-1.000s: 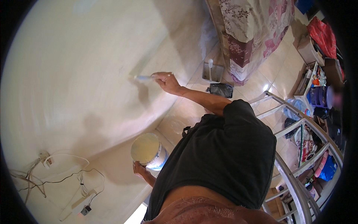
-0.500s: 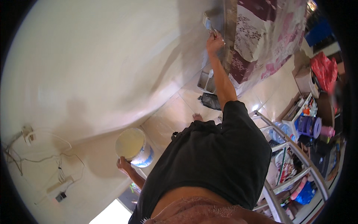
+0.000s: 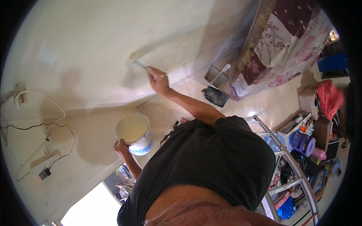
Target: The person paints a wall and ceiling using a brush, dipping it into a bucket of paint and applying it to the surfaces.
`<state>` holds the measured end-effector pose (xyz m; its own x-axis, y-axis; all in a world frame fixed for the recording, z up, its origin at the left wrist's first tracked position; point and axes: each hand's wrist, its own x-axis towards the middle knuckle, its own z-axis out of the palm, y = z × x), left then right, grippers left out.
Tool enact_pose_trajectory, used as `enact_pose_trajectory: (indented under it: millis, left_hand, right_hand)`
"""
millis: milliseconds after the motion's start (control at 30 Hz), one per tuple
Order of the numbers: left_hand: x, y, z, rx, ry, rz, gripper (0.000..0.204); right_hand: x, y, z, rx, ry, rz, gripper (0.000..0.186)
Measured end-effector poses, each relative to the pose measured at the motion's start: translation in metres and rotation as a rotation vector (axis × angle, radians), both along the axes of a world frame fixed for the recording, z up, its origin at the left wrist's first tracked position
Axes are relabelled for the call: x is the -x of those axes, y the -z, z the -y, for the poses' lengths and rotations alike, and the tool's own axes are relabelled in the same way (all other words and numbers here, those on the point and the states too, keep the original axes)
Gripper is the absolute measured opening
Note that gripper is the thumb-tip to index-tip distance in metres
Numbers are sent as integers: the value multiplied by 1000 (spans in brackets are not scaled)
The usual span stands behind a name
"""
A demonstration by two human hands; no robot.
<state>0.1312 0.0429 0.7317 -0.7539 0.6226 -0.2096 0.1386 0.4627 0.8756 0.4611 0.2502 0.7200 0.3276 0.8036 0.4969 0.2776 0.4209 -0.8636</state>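
Note:
My right hand (image 3: 159, 81) is closed around the handle of a paintbrush (image 3: 140, 65). The brush tip is at the pale wall (image 3: 86, 41); blur hides whether the bristles touch it. Down to the left, my left hand (image 3: 121, 148) grips the rim of a white and blue bucket (image 3: 141, 146). Pale cream paint (image 3: 132, 127) shows inside the bucket, which tilts slightly toward the wall.
A paint tray with a white-handled roller (image 3: 218, 75) and a black plastic bag (image 3: 215, 96) lie on the tiled floor. A patterned curtain (image 3: 279, 45) hangs at right. Beside me stands a metal ladder (image 3: 298, 173), with household clutter beyond. Cables (image 3: 47, 139) hang at left.
My right hand and the paintbrush have swung left and down along the wall, away from the curtain's edge. My left hand still holds the bucket, and the view has shifted slightly.

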Motion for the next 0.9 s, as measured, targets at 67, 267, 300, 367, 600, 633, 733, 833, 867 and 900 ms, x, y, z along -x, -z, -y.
enact_pose_trajectory:
  millis: [67,267,300,367,600,633,733,833,867,900]
  left_hand:
    - [-1,3,5,-13,-6,2,72]
    - [16,1,-2,82,69,-48,71]
    - [12,3,-8,72,88,-42,71]
    - [18,6,1,66,71,-47,70]
    - [36,34,7,33,139,8,69]
    - [32,33,1,69,169,-4,69]
    - [22,21,-2,77,138,-123,65]
    - [15,27,-10,29,127,-185,61]
    - [11,18,-6,40,109,-220,60]
    - [3,23,-15,9,139,-160,62]
  right_hand:
    - [27,1,-1,-82,-98,9,22]
    - [-25,35,-46,52,-4,96,25]
    - [-70,49,-58,17,21,-71,24]
    - [-144,27,-48,128,256,155,19]
    - [-303,-21,-53,53,990,318,25]
    - [-321,-15,-57,59,1038,258,26]
    - [-306,-14,-74,292,1073,229,24]
    - [-228,7,-68,182,944,407,37]
    - [-186,-1,-55,314,771,347,37]
    - [-166,23,-47,165,844,404,32]
